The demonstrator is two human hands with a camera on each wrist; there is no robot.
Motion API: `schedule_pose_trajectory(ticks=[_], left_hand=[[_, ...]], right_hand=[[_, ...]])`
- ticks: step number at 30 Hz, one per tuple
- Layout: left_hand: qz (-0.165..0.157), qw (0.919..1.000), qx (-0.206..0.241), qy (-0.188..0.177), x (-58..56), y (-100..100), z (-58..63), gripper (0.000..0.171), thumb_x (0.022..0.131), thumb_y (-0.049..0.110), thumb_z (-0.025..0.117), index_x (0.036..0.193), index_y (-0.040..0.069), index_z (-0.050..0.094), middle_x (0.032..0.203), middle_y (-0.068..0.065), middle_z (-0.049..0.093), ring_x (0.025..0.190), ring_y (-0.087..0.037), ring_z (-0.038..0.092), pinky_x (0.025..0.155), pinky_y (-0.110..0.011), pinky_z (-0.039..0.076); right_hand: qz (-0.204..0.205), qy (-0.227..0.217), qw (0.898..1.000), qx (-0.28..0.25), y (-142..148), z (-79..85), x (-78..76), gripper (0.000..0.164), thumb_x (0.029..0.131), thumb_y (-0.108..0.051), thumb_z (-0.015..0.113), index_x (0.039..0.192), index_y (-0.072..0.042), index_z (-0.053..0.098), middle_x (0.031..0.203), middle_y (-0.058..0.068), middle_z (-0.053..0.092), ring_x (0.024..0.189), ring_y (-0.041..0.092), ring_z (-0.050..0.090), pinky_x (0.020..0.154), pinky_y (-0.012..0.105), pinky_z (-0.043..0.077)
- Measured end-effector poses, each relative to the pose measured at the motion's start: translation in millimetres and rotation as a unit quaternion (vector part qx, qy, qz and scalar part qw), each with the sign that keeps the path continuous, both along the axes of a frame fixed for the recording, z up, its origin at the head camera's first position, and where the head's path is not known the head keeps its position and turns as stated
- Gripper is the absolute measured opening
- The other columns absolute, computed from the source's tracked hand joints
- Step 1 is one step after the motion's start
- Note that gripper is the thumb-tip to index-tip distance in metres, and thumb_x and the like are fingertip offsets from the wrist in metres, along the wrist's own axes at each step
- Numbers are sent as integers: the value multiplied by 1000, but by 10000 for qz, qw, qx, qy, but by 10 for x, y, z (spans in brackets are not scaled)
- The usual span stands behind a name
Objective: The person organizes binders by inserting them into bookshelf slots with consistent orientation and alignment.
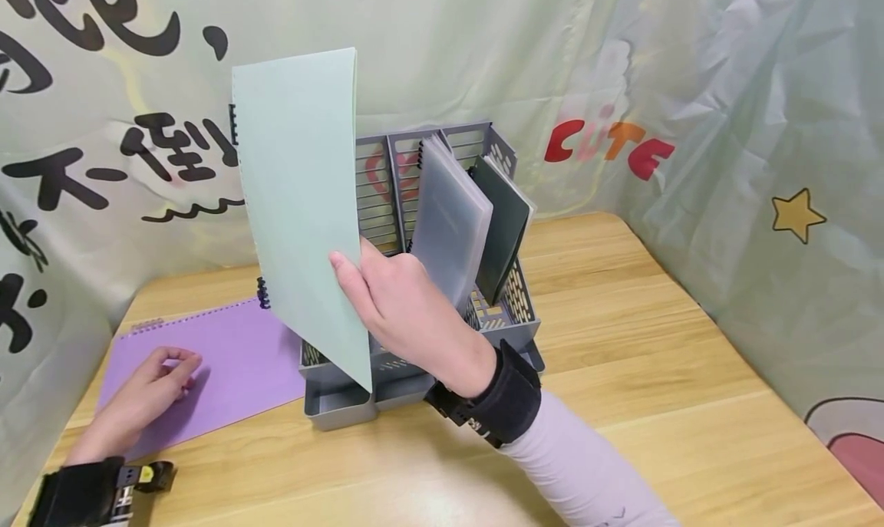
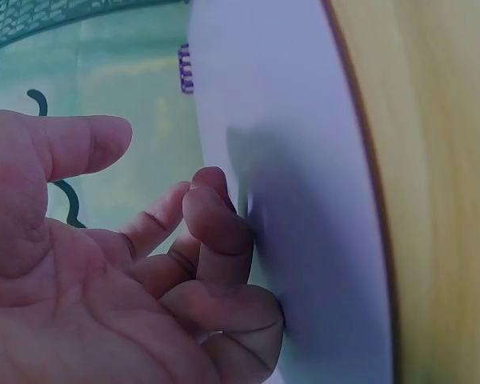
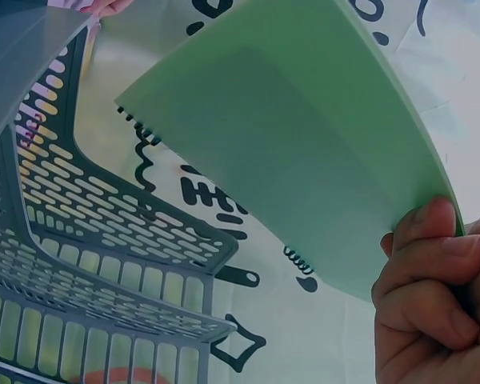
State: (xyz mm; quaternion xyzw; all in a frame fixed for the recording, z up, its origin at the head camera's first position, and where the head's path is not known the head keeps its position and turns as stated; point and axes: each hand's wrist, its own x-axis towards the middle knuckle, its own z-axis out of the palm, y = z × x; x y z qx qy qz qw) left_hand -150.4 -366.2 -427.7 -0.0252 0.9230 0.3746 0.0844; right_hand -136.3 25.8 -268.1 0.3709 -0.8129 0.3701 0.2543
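Holding green notebook (image 1: pixel 304 197), organizer (image 1: pixel 514 333) partly hidden behind

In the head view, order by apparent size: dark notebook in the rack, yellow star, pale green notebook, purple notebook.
1. Pale green notebook, held up
2. Purple notebook, partly hidden
3. Dark notebook
4. Yellow star

Behind your rack (image 1: pixel 511 333) on the table (image 1: pixel 656 343) hangs a curtain (image 1: pixel 511 44). Inside the rack, an inner notebook (image 1: pixel 449 228) leans centrally, an outer notebook (image 1: pixel 503 224) at right. Left of the rack, a flat notebook (image 1: pixel 242 358) lies under your left hand (image 1: pixel 152 389); before the rack's left part, your right hand (image 1: pixel 410 312) holds a raised notebook (image 1: pixel 300 189).
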Motion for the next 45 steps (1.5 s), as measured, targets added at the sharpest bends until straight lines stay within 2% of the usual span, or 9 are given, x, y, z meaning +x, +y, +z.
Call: schedule_pose_trajectory(ticks=[11,18,26,34,38,45], left_hand=[[-292,9993,35,210,-70,230,121,56,104,44,36,130,-6,33,97,-18,57,78,-23,55,64,-30,47],[-343,9990,-29,276,-98,365,150,59,103,44,38,136,-4,29,101,-20,57,83,-26,56,66,-29,46],[-503,9978,100,415,-172,588,182,65,104,47,32,142,-4,22,97,-20,55,81,-27,55,65,-29,46],[-739,9953,410,463,-204,833,285,66,104,50,20,147,0,23,97,-20,55,86,-30,53,70,-35,46],[-902,9930,572,513,-226,933,317,64,104,51,18,146,3,23,94,-20,53,85,-32,52,71,-40,46],[-1011,9903,803,516,-227,1147,409,63,103,52,19,147,8,24,92,-22,56,81,-32,55,72,-43,47]], right_hand=[[-194,346,9992,106,95,25,1,29,104,-18,37,76,-13,36,55,-4,23,44,5,16,40,20,19],[-347,308,9988,160,177,49,-4,25,105,-20,36,81,-12,42,55,-5,23,44,5,16,39,21,21],[-429,333,9985,116,249,61,-10,25,104,-21,37,81,-12,41,56,-4,22,45,5,16,39,21,20],[-653,367,9970,199,312,75,-19,32,104,-21,37,74,-13,35,56,-5,21,44,6,16,40,22,19],[-783,387,9959,221,350,76,-23,30,104,-23,38,76,-13,38,55,-5,22,43,6,18,38,22,22],[-779,423,9959,189,417,77,-24,23,105,-23,37,89,-10,47,54,-6,26,42,4,22,37,21,25]])
